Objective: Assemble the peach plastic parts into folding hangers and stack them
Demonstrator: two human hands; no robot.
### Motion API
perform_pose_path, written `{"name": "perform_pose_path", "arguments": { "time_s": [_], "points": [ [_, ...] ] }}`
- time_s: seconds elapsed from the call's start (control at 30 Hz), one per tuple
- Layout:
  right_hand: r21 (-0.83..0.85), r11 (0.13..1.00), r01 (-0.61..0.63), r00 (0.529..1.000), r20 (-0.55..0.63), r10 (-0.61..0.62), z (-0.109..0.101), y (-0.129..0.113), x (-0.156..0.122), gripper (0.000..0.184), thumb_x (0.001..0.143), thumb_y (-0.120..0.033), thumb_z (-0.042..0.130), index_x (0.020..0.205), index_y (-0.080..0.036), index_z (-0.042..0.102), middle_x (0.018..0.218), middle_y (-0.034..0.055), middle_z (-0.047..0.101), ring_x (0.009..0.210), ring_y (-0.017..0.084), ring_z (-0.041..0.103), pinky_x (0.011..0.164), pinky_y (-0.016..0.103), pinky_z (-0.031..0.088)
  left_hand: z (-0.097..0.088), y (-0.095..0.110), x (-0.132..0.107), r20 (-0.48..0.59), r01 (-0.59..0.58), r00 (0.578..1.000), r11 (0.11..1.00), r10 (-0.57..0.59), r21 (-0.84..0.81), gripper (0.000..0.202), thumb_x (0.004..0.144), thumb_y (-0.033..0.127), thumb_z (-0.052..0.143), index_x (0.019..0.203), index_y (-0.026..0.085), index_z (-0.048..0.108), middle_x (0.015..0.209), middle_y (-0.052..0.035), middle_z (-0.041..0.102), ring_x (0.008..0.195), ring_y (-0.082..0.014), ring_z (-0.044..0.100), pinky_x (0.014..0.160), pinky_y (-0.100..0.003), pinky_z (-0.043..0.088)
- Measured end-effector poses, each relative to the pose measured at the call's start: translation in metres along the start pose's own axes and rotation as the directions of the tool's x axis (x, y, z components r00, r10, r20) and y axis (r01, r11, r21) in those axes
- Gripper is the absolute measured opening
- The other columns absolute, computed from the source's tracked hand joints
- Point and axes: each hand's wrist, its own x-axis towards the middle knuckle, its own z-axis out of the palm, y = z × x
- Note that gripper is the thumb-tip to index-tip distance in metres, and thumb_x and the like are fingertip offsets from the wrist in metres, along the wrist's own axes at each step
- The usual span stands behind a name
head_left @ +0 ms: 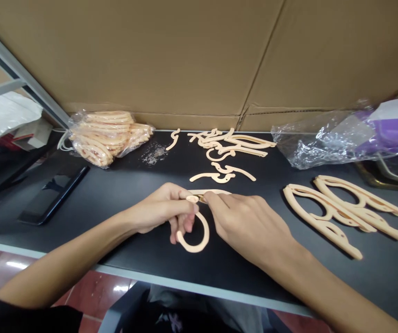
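Observation:
Between both hands is a beige plastic folding hanger [204, 233], its curved hook hanging down toward the table's front edge. My left hand [166, 208] pinches it near the base of the hook, thumb on top. My right hand [249, 219] has its fingers closed on the arm side, close to the joint; its fingertips partly hide that spot. An arm of the hanger shows behind the right fingers. Just beyond the hands lie loose hanger pieces [223, 175], with a larger heap of hanger parts [233, 143] farther back.
Folded hangers [327, 219] lie at the right. Bagged hanger parts [105, 134] sit at the back left, near a single loose piece [173, 138] and white crumbs [154, 154]. A dark phone-like slab [55, 194] lies left. Clear plastic and a purple package [393, 127] stand back right, before a cardboard wall [167, 55].

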Motion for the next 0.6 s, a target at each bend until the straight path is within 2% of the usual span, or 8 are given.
{"name": "perform_pose_path", "arguments": {
  "time_s": [0.07,0.17,0.23,0.33,0.4,0.47,0.6],
  "points": [
    [0.007,0.998,-0.056,0.998,0.041,0.056,-0.003,0.002,-0.001,0.020,0.083,0.000,0.052,0.085,-0.016,0.065,0.067,0.0028,0.068,0.055,0.020,0.063,0.047,0.033,0.018,-0.003,0.004,-0.005,-0.036,-0.086,0.996,0.995,0.088,0.050,0.023,0.079,0.022,0.068,0.061,0.009,0.063,0.054,-0.0046,0.066,0.036,-0.0114,0.059,0.036,-0.016,0.049],
    [0.051,0.994,-0.095,0.994,0.067,0.092,-0.007,0.006,0.000,0.023,0.088,-0.005,0.049,0.093,-0.016,0.067,0.072,0.0032,0.070,0.062,0.021,0.065,0.050,0.033,0.025,-0.007,0.009,-0.009,-0.080,-0.195,0.978,0.981,0.193,-0.008,0.027,0.081,0.025,0.069,0.060,0.009,0.065,0.056,-0.0057,0.067,0.040,-0.0129,0.061,0.039,-0.019,0.051],
    [0.097,0.992,-0.079,0.992,0.108,0.069,-0.006,0.006,0.001,0.026,0.088,-0.005,0.048,0.098,-0.016,0.069,0.079,0.0047,0.070,0.068,0.022,0.066,0.054,0.033,0.032,-0.009,0.011,-0.008,-0.126,-0.275,0.955,0.960,0.268,-0.048,0.027,0.082,0.029,0.069,0.064,0.008,0.069,0.060,-0.0067,0.068,0.045,-0.0138,0.062,0.042,-0.022,0.053],
    [0.172,0.985,-0.005,0.988,0.155,-0.022,-0.001,0.002,0.001,0.027,0.088,-0.004,0.049,0.099,-0.014,0.071,0.089,0.0076,0.071,0.079,0.023,0.065,0.068,0.034,0.043,-0.012,0.009,-0.002,-0.237,-0.394,0.898,0.917,0.371,-0.060,0.020,0.080,0.026,0.072,0.075,0.007,0.075,0.069,-0.0074,0.070,0.055,-0.0144,0.065,0.049,-0.024,0.057],
    [0.200,0.979,0.043,0.990,0.123,-0.069,0.003,-0.001,-0.001,0.023,0.089,-0.007,0.051,0.094,-0.014,0.073,0.088,0.0084,0.071,0.086,0.025,0.062,0.075,0.037,0.045,-0.014,0.007,0.004,-0.312,-0.442,0.859,0.895,0.405,-0.054,0.015,0.076,0.022,0.075,0.079,0.007,0.077,0.073,-0.0067,0.070,0.057,-0.0127,0.063,0.052,-0.024,0.057],
    [0.225,0.972,0.064,0.996,0.052,-0.077,0.007,-0.002,-0.002,0.021,0.092,-0.013,0.053,0.088,-0.016,0.074,0.084,0.0080,0.070,0.089,0.026,0.060,0.078,0.040,0.046,-0.017,0.004,0.008,-0.359,-0.451,0.842,0.891,0.402,-0.058,0.015,0.074,0.021,0.076,0.079,0.007,0.078,0.073,-0.0063,0.069,0.055,-0.0106,0.060,0.051,-0.023,0.055],
    [0.254,0.967,-0.001,0.992,-0.118,0.032,0.012,0.008,0.000,0.023,0.095,-0.018,0.053,0.088,-0.014,0.074,0.085,0.0092,0.070,0.089,0.026,0.058,0.082,0.044,0.048,-0.019,-0.001,0.013,-0.338,-0.423,0.866,0.901,0.369,-0.101,0.024,0.076,0.030,0.078,0.082,0.007,0.078,0.072,-0.0065,0.067,0.053,-0.0095,0.056,0.047,-0.022,0.051]
  ]
}}
